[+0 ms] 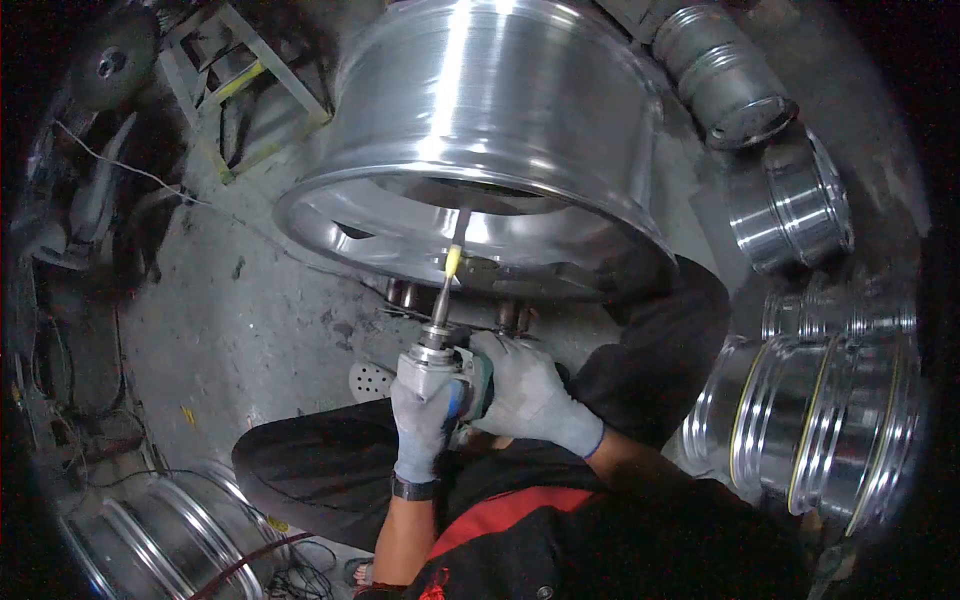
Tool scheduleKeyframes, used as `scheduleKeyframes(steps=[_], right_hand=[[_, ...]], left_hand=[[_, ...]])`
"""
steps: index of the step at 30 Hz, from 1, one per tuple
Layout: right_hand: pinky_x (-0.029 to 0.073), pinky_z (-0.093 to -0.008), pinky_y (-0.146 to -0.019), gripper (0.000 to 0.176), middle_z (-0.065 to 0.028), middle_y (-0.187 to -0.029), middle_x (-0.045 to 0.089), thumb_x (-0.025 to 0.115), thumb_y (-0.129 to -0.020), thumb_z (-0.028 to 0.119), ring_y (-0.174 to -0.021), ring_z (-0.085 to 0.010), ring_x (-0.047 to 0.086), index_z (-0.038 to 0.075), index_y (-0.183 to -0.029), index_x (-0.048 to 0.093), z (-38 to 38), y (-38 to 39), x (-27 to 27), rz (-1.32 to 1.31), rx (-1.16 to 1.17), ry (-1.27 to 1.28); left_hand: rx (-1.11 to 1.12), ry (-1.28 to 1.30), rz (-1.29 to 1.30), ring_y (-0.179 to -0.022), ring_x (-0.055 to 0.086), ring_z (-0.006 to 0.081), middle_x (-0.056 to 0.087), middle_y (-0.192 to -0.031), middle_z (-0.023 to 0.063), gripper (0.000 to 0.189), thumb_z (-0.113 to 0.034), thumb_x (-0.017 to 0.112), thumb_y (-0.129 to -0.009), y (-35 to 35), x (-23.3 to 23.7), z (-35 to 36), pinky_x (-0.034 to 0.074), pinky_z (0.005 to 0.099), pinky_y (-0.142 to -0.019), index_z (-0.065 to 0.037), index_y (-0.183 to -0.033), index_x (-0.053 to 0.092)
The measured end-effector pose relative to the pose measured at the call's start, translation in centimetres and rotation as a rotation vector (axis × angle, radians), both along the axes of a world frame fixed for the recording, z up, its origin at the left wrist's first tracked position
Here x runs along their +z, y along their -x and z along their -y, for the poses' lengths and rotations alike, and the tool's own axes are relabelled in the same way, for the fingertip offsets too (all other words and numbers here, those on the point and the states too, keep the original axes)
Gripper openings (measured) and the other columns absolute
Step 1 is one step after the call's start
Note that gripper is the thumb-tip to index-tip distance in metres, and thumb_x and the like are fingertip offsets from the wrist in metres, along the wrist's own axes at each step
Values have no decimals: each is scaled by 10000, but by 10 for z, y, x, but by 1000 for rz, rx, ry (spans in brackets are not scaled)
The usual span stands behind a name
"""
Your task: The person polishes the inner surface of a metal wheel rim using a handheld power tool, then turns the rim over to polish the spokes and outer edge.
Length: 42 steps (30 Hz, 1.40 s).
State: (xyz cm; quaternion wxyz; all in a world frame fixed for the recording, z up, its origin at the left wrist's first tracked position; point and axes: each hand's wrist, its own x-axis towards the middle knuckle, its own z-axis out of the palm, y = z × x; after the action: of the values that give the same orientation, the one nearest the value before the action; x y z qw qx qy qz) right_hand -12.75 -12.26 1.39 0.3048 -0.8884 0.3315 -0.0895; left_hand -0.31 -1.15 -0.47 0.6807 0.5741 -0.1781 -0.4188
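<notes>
A large shiny metal wheel rim (500, 90) stands in front of me, its open end facing my lap. Both of my gloved hands are wrapped around a die grinder (428, 372), which points away from me. My left hand (422, 420) grips the left side of its body. From the right, my right hand (530, 392) closes over the darker housing. The yellow piece (453, 262) on the long spindle reaches into the rim's opening, and its thin front end overlaps the inner wall in this view.
Several wheel rims (810, 410) are stacked at the right, with a metal cylinder (730, 80) behind them. More rims (160, 530) lie at the lower left beside a red cord (245, 562). A metal frame (240, 95) stands on the floor at the upper left.
</notes>
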Motion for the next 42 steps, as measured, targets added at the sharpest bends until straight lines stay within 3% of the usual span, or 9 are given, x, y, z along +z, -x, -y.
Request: scheduleKeyframes(steps=[6, 9, 11, 17, 21, 42], right_hand=[[558, -517, -850, 627, -187, -1020, 706, 856, -701, 331, -972, -415, 701, 74, -1187, 554, 0, -3, -1, 51, 38, 28], [556, -521, -840, 601, -190, -985, 702, 851, -706, 322, -955, -418, 701, 74, -1166, 555, 0, -1, 2, 15, -5, -31], [558, -522, -842, 592, -198, -974, 701, 854, -703, 314, -948, -421, 701, 79, -1160, 561, 0, -1, -1, 7, 16, 0], [556, -528, -835, 556, -197, -974, 702, 850, -714, 308, -941, -416, 702, 73, -1129, 564, -1, -1, 0, 15, 19, -36], [557, -528, -831, 553, -195, -960, 703, 846, -720, 309, -937, -413, 705, 70, -1132, 565, -1, -1, -1, 34, -11, -16], [571, -525, -855, 645, -216, -1007, 717, 874, -716, 323, -988, -418, 711, 60, -1211, 556, 2, 5, 12, 3, 31, -86]], left_hand=[[31, 80, -113, -829, 674, 113, 724, -990, 58, 297, -53, 698, -873, -1, 1, -1, 556, 267, -744, 2, -1164, 675], [6, 27, -109, -836, 676, 112, 729, -1002, 62, 303, -57, 692, -874, 1, -5, -1, 557, 270, -748, 4, -1171, 681], [-7, 42, 63, -845, 681, 108, 733, -1016, 62, 300, -60, 699, -881, -2, -9, 0, 559, 270, -751, 6, -1174, 688], [-14, -1, -92, -865, 687, 112, 736, -1009, 48, 296, -64, 711, -872, 0, 0, -3, 566, 288, -773, 11, -1158, 696], [-45, -40, -45, -857, 685, 108, 735, -999, 46, 293, -62, 705, -875, 0, -1, -4, 565, 285, -766, 9, -1159, 697], [-28, -14, -124, -861, 703, 114, 749, -1007, 64, 285, -13, 727, -870, 4, 7, 0, 580, 288, -771, 4, -1154, 708]])
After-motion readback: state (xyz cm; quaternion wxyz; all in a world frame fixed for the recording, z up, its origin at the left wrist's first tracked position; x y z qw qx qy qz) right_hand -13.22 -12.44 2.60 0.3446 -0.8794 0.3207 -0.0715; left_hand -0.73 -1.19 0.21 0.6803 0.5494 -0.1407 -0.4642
